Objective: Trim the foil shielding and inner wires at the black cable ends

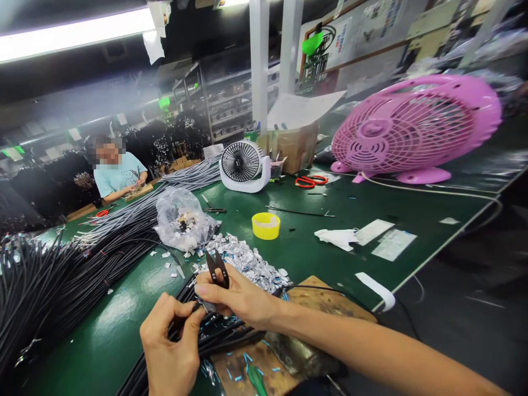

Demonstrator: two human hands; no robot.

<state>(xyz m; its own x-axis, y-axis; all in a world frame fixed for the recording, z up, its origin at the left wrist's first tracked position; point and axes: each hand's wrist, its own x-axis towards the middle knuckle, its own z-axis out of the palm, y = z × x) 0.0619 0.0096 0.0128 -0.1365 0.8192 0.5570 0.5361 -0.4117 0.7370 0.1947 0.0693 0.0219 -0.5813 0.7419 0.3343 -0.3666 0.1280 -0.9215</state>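
Cables (231,337), black and slender

Single head-worn view, looking forward and down over both hands, close by.

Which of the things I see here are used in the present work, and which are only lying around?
In use, it seems:
snips, in the right hand
black cables, one apparently pinched by the left hand
silvery scraps beside the hands

Apparently just lying about:
pink fan
small white fan
nearer red-handled scissors
yellow tub
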